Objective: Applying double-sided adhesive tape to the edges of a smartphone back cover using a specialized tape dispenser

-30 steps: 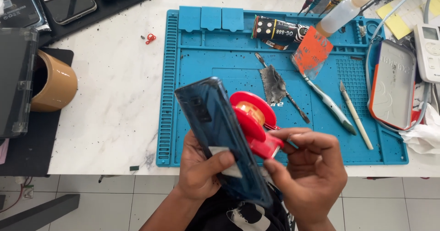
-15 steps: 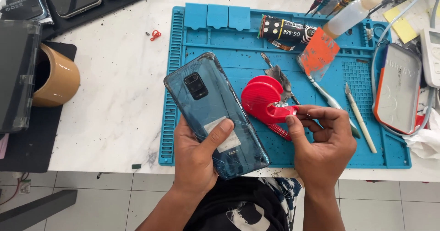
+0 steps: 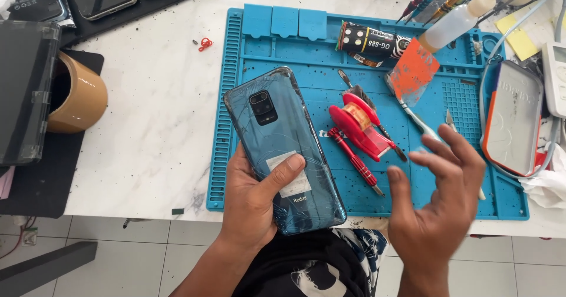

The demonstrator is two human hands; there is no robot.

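Releasing red tape dispenser, right hand now empty

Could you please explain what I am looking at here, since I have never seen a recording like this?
There is no machine: a person works with bare hands, filmed by one camera worn on the head, looking down. The left hand holds a blue phone, back side up, its glass cracked. The right hand is open, empty and blurred, above a blue work mat on a white table. On the mat lie a red tape dispenser, a red screwdriver and a small black tube. A brown tape roll sits at the left.
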